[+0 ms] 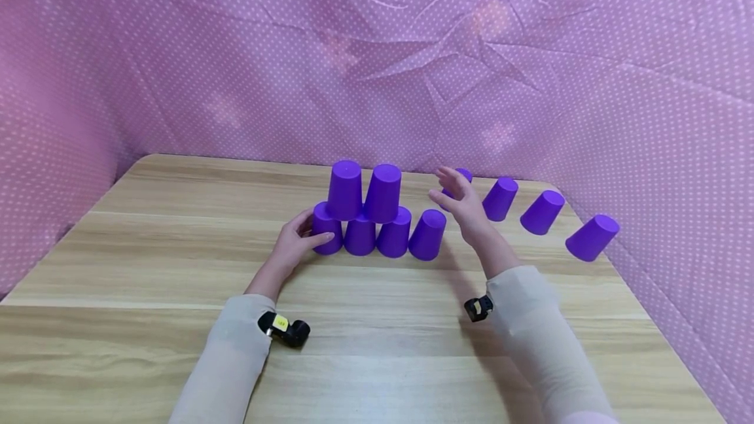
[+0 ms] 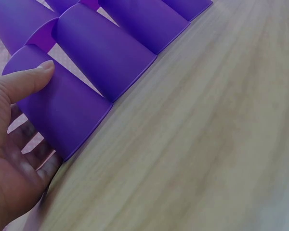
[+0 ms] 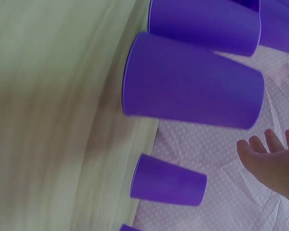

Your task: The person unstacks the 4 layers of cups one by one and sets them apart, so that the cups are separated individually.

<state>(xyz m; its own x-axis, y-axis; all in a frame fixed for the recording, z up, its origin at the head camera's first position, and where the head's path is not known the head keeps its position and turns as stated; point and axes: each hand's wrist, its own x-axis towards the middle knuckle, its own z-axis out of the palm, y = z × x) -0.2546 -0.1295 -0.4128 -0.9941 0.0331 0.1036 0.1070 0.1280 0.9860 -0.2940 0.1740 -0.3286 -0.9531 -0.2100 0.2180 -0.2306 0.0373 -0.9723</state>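
Note:
Several purple cups stand upside down in a row, side by side. Two more upside-down cups, a left one and a right one, sit on top, bridging the cups below. My left hand holds the leftmost bottom cup, thumb across its near side and the other fingers behind it. My right hand is raised with spread fingers, holding nothing, to the right of the upper cups. Below and left of it is the rightmost bottom cup; one cup at the back is partly hidden behind it.
Further right, separate upside-down purple cups stand in a slanting line: one cup, another cup and the nearest cup by the table's right edge. The wooden table is enclosed by a pink dotted cloth.

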